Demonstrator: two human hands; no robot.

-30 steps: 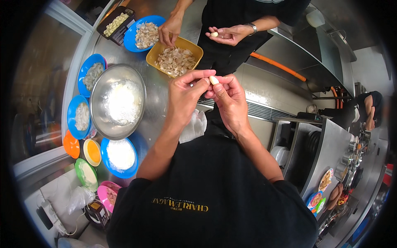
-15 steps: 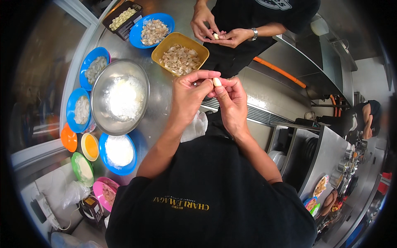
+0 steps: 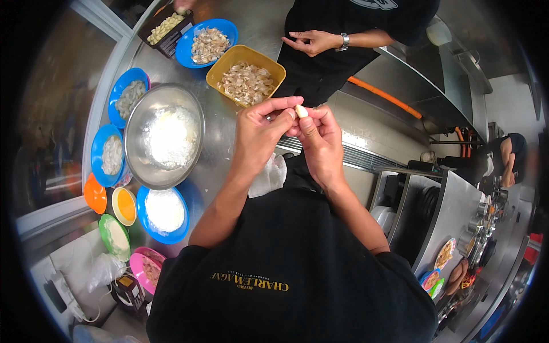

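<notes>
Nearby, a yellow tub [image 3: 251,52] and steel bowl [image 3: 135,151] stand on the bench [image 3: 220,134], while the right hand [image 3: 320,147] pinches a pale clove [image 3: 301,111], the grip of the left hand [image 3: 260,128] unclear.

Steel table [image 3: 220,134] | metal bowl [image 3: 135,134] | yellow tub [image 3: 227,60] | black tub [image 3: 170,46] | blue bowls [image 3: 184,51]

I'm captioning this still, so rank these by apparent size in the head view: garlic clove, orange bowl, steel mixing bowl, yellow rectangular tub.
1. Steel mixing bowl
2. Yellow rectangular tub
3. Orange bowl
4. Garlic clove
</notes>
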